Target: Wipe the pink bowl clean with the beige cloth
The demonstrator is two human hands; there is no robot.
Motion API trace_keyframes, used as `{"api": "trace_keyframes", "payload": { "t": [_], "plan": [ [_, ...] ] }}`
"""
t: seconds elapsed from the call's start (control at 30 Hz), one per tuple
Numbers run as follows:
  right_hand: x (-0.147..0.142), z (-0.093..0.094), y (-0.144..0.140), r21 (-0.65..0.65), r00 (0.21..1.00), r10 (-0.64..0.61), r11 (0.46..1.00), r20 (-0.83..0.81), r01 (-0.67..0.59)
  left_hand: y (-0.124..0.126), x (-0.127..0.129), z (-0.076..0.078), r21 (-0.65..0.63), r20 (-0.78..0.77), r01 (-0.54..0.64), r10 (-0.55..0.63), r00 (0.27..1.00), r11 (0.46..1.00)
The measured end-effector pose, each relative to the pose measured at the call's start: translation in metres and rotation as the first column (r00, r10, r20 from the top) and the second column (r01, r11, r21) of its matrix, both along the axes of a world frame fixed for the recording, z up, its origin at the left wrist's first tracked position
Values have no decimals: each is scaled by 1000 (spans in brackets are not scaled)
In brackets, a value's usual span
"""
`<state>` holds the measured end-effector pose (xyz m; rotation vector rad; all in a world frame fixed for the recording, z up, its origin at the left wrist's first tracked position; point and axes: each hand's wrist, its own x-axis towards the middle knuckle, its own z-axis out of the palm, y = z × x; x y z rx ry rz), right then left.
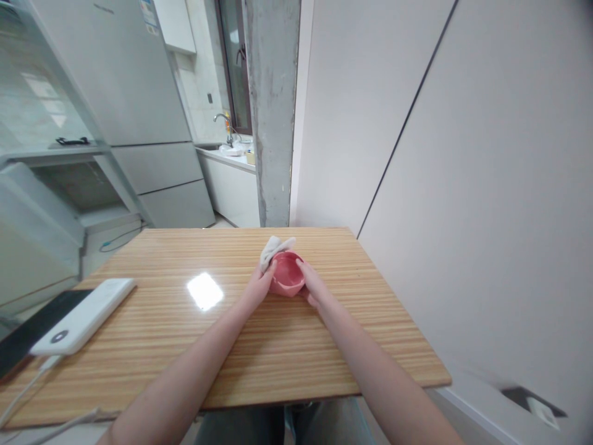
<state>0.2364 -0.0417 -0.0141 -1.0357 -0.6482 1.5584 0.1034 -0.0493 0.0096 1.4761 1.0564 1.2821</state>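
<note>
Between my two hands is a pink bowl (pixel 288 272), tilted so that its inside faces me. My left hand (pixel 265 275) grips its left side with the thumb at the rim. A white cloth (pixel 274 248) is bunched in that same hand, against the bowl's far left edge. On the right side, my right hand (pixel 310 283) holds the bowl with the thumb over the rim and the fingers around the outside. The bowl is over the wooden table (pixel 361 346); whether its base touches the tabletop I cannot tell.
At the table's left lie a white power bank (pixel 86 315) with a cable plugged in and a dark flat object (pixel 41 324) beside it. A pale wall panel (pixel 417 185) runs along the right. Beyond the table stand a fridge (pixel 125 80) and a sink counter (pixel 231 185).
</note>
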Motion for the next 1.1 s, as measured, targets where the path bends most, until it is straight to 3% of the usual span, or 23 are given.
{"api": "trace_keyframes", "payload": {
  "t": [0.27,0.47,0.63,0.8,1.1],
  "plan": [
    [-4,-2,0,0,999,-32,999,-40,33,5,-1,-8,35,26,-38,37,999,999],
    [-4,2,-2,-30,999,-37,999,-3,37,0,-3,3,173,-59,55,-45,997,983],
    [-1,6,-5,-19,999,42,999,-9,-42,1,-6,8,183,-18,-4,8,1000,983],
    [4,10,-8,-53,986,127,991,109,-122,5,-12,3,144,-31,-30,35,999,989],
    [-4,2,-5,-10,998,-45,999,37,46,3,0,-6,131,19,7,-10,1000,991]
  ]
}}
